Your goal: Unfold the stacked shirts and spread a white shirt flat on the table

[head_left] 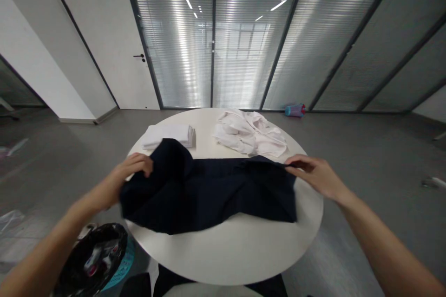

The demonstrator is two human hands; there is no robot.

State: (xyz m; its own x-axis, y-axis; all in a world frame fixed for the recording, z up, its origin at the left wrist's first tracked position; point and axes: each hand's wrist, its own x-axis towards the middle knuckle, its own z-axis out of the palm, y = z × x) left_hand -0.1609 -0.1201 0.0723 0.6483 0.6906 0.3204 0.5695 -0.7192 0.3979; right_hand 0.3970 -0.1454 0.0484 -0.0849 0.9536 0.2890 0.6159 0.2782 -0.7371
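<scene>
A dark navy garment (209, 190) lies spread across a round white table (230, 250). My left hand (134, 169) grips the garment's left edge, where the cloth bunches up and lifts. At the right edge, my right hand (315, 174) pinches the cloth's upper corner between fingers and thumb. Both forearms reach in from the bottom corners of the view.
A folded white cloth (169, 135) lies at the table's far left. Beside it at the far right sits a crumpled white garment (251, 138). A basket lined with a black bag (95, 260) stands on the floor at lower left. A small blue and pink object (295, 110) lies by the glass wall.
</scene>
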